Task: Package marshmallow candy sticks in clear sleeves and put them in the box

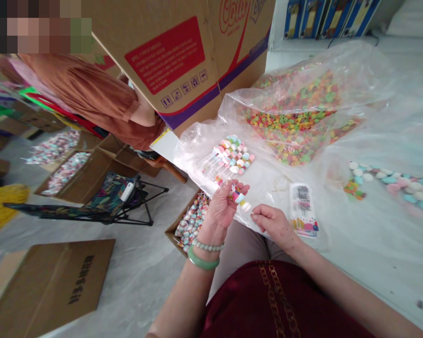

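My left hand (224,206) is closed around a candy skewer (238,197) with coloured pieces and a white piece at its lower right end. Just beside that end, my right hand (273,225) has its thumb and forefinger pinched together; what they hold, if anything, is too small to make out. Beyond my left hand, several finished candy skewers (234,154) lie side by side on the plastic sheet, their sticks pointing left. A stack of printed labels (303,209) lies right of my right hand.
A large clear bag of ring candies (296,117) lies at the back, near a big cardboard box (183,56). Loose marshmallows (402,185) lie to the right. Below left stands a carton of wrapped candies (192,220). A person in a brown top (95,94) sits beyond a folding chair (116,197).
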`<control>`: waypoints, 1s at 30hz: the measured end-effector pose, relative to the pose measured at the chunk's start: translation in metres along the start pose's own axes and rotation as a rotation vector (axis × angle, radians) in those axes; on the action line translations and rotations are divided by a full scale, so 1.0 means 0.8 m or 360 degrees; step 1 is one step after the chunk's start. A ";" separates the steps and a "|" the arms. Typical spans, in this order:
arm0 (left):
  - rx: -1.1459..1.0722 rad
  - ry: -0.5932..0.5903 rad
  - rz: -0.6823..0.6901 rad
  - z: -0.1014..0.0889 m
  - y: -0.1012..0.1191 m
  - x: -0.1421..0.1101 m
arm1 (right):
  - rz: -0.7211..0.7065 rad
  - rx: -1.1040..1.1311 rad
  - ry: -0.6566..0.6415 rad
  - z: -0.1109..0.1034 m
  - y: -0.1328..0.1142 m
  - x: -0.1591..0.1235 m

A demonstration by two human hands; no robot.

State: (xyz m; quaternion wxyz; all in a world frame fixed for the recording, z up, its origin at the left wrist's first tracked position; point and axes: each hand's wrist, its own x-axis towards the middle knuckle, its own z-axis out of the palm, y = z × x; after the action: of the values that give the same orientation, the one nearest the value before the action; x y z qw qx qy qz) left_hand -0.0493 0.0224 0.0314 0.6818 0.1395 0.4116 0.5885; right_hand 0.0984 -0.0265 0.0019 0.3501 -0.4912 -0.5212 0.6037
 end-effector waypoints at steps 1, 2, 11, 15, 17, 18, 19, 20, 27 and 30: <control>-0.0035 0.0039 0.0008 0.000 -0.001 0.001 | -0.0018 -0.0135 0.0018 0.000 -0.002 0.000; -0.0055 0.0068 0.0014 0.001 -0.003 0.002 | -0.0030 -0.0242 0.0047 0.000 -0.003 0.000; 0.0009 -0.0058 -0.0123 -0.001 -0.026 -0.006 | -0.0019 -0.0128 0.0132 0.000 0.000 -0.002; -0.0017 -0.0062 -0.0318 -0.007 -0.028 -0.005 | -0.0019 -0.0009 0.0121 0.002 0.001 -0.001; -0.0071 -0.0046 -0.0345 -0.010 -0.026 -0.001 | -0.0014 -0.0002 0.0141 0.003 0.001 0.000; -0.0096 -0.0031 -0.0332 -0.012 -0.024 0.001 | -0.0010 -0.0072 0.0157 0.003 0.001 0.001; -0.0116 -0.0010 -0.0301 -0.014 -0.022 0.003 | -0.0009 -0.0182 0.0174 0.003 0.002 0.001; -0.0129 0.0019 -0.0257 -0.016 -0.020 0.005 | -0.0012 -0.0305 0.0184 0.003 0.003 0.001; -0.0157 0.0230 -0.0067 -0.020 -0.015 0.017 | -0.0126 -0.0780 0.0205 0.004 0.009 -0.001; -0.0162 0.0279 -0.0021 -0.017 -0.015 0.018 | -0.0193 -0.0918 0.0165 0.003 0.008 0.000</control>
State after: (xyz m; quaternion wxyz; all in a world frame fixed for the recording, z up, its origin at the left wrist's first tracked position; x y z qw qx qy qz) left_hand -0.0510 0.0285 0.0092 0.6532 0.0497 0.4401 0.6141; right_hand 0.0965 -0.0284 -0.0047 0.2576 -0.5685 -0.6811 0.3827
